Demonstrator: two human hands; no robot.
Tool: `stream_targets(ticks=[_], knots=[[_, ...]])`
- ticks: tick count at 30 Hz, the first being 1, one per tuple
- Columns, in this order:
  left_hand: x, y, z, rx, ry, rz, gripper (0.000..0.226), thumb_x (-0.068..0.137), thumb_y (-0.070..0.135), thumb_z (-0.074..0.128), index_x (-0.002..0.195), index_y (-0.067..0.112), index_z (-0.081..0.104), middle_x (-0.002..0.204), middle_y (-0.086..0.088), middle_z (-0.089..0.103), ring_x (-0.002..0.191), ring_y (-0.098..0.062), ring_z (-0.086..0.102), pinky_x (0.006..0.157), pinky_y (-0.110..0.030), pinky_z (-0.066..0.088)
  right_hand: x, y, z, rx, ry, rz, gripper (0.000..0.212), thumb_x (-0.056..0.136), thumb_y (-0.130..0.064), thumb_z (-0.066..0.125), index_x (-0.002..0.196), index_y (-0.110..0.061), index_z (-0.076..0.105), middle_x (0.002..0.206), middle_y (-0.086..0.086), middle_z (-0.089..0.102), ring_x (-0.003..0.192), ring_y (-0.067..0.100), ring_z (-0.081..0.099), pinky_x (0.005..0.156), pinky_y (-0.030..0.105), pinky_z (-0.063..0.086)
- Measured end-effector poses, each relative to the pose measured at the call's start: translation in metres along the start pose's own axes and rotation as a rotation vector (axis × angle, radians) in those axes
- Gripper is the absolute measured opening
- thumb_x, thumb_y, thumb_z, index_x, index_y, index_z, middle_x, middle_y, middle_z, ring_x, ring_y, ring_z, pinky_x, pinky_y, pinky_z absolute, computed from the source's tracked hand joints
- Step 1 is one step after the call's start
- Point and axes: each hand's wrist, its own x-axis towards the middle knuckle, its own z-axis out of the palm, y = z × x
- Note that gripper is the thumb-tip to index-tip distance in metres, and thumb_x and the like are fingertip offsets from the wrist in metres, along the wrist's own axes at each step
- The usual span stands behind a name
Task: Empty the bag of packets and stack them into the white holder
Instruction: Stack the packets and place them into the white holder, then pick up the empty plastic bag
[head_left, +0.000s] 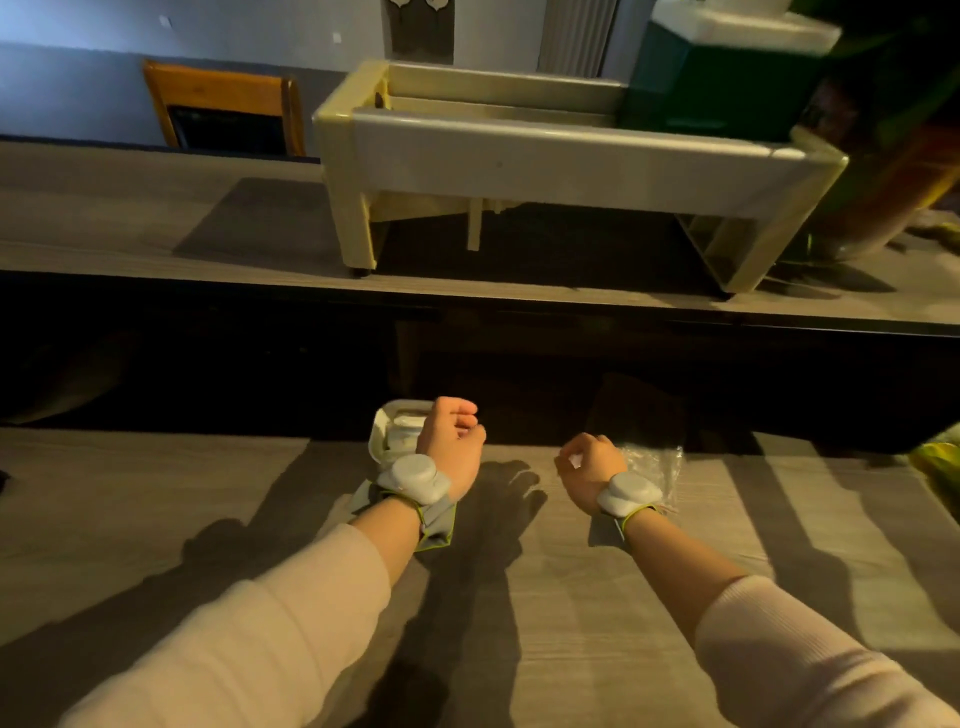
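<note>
While both arms reach forward over the wood-grain bench (156, 519), the head view shows the left hand (449, 436) hanging at the bench's far edge, its fingers loosely curled toward the thumb with nothing seen in them; it sits just in front of the white holder (382, 422) and hides the holder's right side; inside the holder, pale packets (408, 420) lie flat, though how many I cannot tell. Right of it and apart from it, the right hand (589, 467) is curled too, thumb close to the fingertips; a small pale glint shows at the thumb, and I cannot tell whether it pinches anything. Just beyond that wrist, the clear plastic bag (655, 462) lies crumpled and flat on the bench, partly hidden by the wrist. Each wrist carries a white puck on a grey strap edged in green, the left puck (415, 479) and the right puck (631, 491); pale pink sleeves (249, 634) cover both forearms; long shadows of the arms fall across the bench. Past a dark gap, a second bench (130, 218) holds a cream trough-shaped stand (545, 156); a green box (727, 83) stands behind the stand's right end; a wooden chair (223, 98) stands at the back left; something yellow-green (940, 457) shows at the right edge, too blurred to name.
</note>
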Motion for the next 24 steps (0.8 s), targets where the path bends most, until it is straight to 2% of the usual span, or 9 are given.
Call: stream_targets(ticks=[3, 7, 10, 14, 16, 19, 21, 22, 24], knots=[[-0.02, -0.005, 0.043, 0.006, -0.1, -0.072, 0.021, 0.087, 0.002, 0.054, 0.107, 0.009, 0.053, 0.095, -0.004, 0.054, 0.087, -0.021, 0.054, 0.078, -0.031, 0.045, -0.012, 0.043, -0.011, -0.129, 0.049, -0.021, 0.031, 0.09, -0.035, 0.052, 0.12, -0.028, 0.056, 0.147, 0.005, 0.035, 0.131, 0.033, 0.035, 0.105, 0.041, 0.036], [-0.036, -0.025, 0.089, 0.062, -0.142, -0.19, 0.017, 0.085, 0.004, 0.055, 0.095, 0.017, 0.051, 0.096, -0.005, 0.057, 0.093, -0.026, 0.057, 0.087, -0.039, 0.051, -0.027, 0.084, -0.019, -0.171, -0.066, 0.046, 0.033, 0.09, -0.036, 0.05, 0.122, -0.043, 0.054, 0.16, -0.004, 0.009, 0.146, 0.031, 0.009, 0.112, 0.049, 0.026], [-0.047, -0.038, 0.113, 0.055, -0.14, -0.261, 0.021, 0.086, 0.002, 0.055, 0.084, 0.021, 0.048, 0.088, -0.004, 0.054, 0.086, -0.022, 0.054, 0.08, -0.036, 0.051, -0.033, 0.112, -0.018, -0.204, -0.221, 0.017, 0.037, 0.094, -0.041, 0.044, 0.13, -0.049, 0.047, 0.159, -0.008, 0.015, 0.148, 0.03, -0.002, 0.113, 0.054, 0.019], [-0.059, -0.047, 0.14, -0.01, -0.082, -0.353, 0.032, 0.085, -0.007, 0.052, 0.075, 0.022, 0.043, 0.08, -0.003, 0.05, 0.067, -0.013, 0.046, 0.059, -0.024, 0.04, -0.041, 0.139, -0.016, -0.189, -0.203, -0.123, 0.048, 0.091, -0.037, 0.05, 0.138, -0.042, 0.04, 0.153, -0.012, 0.031, 0.148, 0.02, 0.01, 0.112, 0.05, 0.019], [-0.067, -0.049, 0.154, -0.039, -0.051, -0.391, 0.027, 0.084, -0.01, 0.052, 0.084, 0.015, 0.045, 0.09, -0.011, 0.051, 0.068, -0.013, 0.046, 0.06, -0.025, 0.039, -0.044, 0.148, -0.017, -0.101, -0.148, -0.175, 0.049, 0.084, -0.037, 0.063, 0.131, -0.032, 0.051, 0.142, -0.006, 0.048, 0.142, 0.02, 0.027, 0.11, 0.039, 0.028], [-0.078, -0.05, 0.168, -0.006, -0.076, -0.404, 0.042, 0.086, -0.011, 0.05, 0.119, 0.013, 0.037, 0.094, -0.005, 0.05, 0.078, -0.02, 0.05, 0.068, -0.028, 0.045, -0.049, 0.16, -0.021, 0.159, -0.083, -0.182, 0.047, 0.065, -0.035, 0.082, 0.1, -0.018, 0.056, 0.104, -0.001, 0.057, 0.104, 0.021, 0.052, 0.081, 0.024, 0.04], [-0.081, -0.049, 0.171, -0.045, -0.088, -0.405, 0.047, 0.094, -0.009, 0.04, 0.138, 0.002, 0.027, 0.111, -0.019, 0.052, 0.072, -0.021, 0.049, 0.06, -0.025, 0.046, -0.054, 0.165, -0.022, 0.254, -0.054, -0.174, 0.053, 0.059, -0.03, 0.086, 0.091, -0.018, 0.046, 0.092, -0.002, 0.053, 0.085, 0.019, 0.052, 0.069, 0.025, 0.039], [-0.091, -0.048, 0.175, -0.031, -0.073, -0.41, 0.046, 0.096, -0.009, 0.034, 0.14, -0.002, 0.024, 0.126, -0.029, 0.047, 0.068, -0.021, 0.048, 0.056, -0.026, 0.044, -0.061, 0.172, -0.023, 0.283, -0.047, -0.179, 0.051, 0.061, -0.026, 0.086, 0.09, -0.018, 0.044, 0.088, -0.002, 0.054, 0.08, 0.019, 0.052, 0.066, 0.026, 0.041], [-0.103, -0.048, 0.179, -0.069, -0.076, -0.476, 0.052, 0.092, -0.014, 0.038, 0.14, -0.002, 0.023, 0.14, -0.031, 0.041, 0.078, -0.026, 0.056, 0.058, -0.025, 0.042, -0.069, 0.174, -0.025, 0.338, -0.033, -0.19, 0.041, 0.071, -0.02, 0.079, 0.094, -0.021, 0.045, 0.075, -0.005, 0.056, 0.068, 0.017, 0.054, 0.059, 0.023, 0.042]])
